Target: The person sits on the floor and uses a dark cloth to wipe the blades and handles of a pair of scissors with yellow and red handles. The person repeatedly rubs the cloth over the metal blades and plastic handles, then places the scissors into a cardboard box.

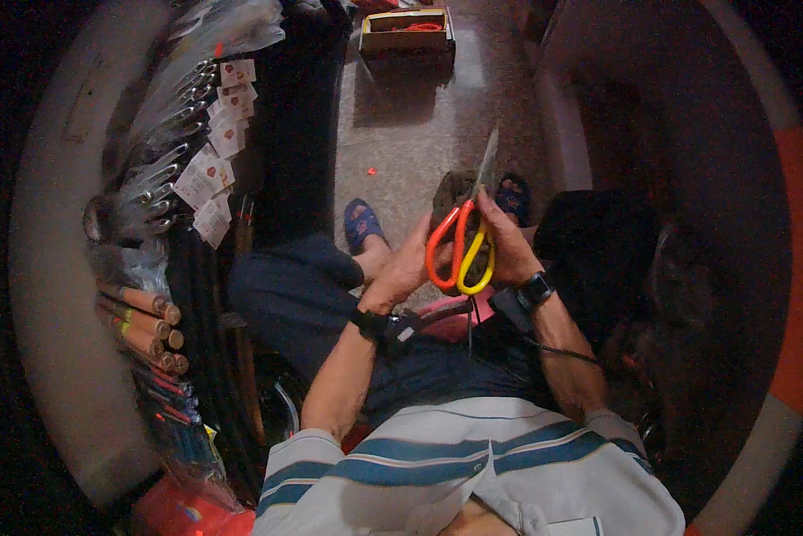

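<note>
A pair of scissors (460,251), with one red and one yellow handle loop, is held upright before me, its metal blades pointing away. My right hand (509,238) grips it near the pivot, thumb at the base of the blades. Close by on the left, my left hand (418,258) is partly hidden behind the red loop; whether its fingers touch the scissors cannot be told. Behind the scissors is a dark, rough-looking thing (450,191), too dim to name. Both wrists wear black bands.
On the floor ahead stands an open cardboard box (405,40) with red-handled things inside. Bagged metal utensils with printed cards (204,177) and wooden rods (143,325) lie along the left. Slippered feet (362,224) rest below; something pink (458,309) sits between the legs.
</note>
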Motion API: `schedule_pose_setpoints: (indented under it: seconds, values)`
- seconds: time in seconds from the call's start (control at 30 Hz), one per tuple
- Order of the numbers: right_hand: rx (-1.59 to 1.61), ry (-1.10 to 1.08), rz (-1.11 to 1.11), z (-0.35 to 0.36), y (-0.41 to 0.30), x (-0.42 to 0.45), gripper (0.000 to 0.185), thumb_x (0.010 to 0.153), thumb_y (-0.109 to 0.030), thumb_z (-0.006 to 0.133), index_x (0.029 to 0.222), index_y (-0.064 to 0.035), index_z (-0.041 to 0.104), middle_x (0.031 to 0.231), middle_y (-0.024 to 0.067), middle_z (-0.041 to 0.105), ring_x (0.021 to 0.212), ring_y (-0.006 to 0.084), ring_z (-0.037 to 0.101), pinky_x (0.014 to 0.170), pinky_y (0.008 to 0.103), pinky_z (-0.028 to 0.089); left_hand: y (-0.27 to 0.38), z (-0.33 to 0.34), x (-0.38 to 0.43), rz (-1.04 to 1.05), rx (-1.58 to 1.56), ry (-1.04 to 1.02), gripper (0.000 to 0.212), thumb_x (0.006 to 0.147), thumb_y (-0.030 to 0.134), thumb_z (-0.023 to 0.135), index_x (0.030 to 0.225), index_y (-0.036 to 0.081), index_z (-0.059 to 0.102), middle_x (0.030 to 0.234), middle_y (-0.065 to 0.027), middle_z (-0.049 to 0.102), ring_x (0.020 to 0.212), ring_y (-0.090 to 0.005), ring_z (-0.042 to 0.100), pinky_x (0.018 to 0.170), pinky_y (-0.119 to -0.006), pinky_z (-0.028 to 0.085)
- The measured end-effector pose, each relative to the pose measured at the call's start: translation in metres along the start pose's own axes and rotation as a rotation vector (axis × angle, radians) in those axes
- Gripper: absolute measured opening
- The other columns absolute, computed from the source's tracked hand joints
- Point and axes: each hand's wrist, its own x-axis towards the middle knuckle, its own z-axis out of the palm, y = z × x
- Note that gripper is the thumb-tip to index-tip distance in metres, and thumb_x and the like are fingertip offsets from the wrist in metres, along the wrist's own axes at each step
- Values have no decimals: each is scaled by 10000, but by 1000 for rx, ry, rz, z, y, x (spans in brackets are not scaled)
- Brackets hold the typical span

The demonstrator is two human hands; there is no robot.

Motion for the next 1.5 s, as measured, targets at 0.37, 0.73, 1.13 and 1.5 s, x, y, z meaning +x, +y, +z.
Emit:
schedule_pose_setpoints:
  seconds: [0.37,0.73,1.13,1.5]
  values:
    - [-422,259,-141,-29,22,20,532,989,-561,631,1213,-78,625,1048,2,610,843,105,568,760,257,508,-14,-19,9,32,149,468,256,962,106,594,1187,-2,654,1046,-56,701,860,-131,616,767,-293,535]
    - [-713,-14,-41,-7,22,2,427,1041,-404,608,1234,-24,634,1068,41,691,951,149,679,786,311,589,14,-70,15,148,-147,965,342,965,128,562,1281,3,594,1114,-97,683,958,-202,630,859,-339,522]
    - [-972,30,-205,-31,49,20,368,1007,-284,610,1171,43,643,1002,131,718,893,222,672,808,376,538,65,-1,14,233,470,388,531,909,194,732,1395,63,560,1432,-137,505,1317,-284,506,1099,-402,427]
    - [-1078,35,-227,-21,42,4,327,994,-278,583,1100,26,640,969,202,710,882,347,678,805,447,525,53,-17,42,-89,34,240,198,905,203,770,1006,38,725,910,-11,725,788,-110,644,711,-282,528]
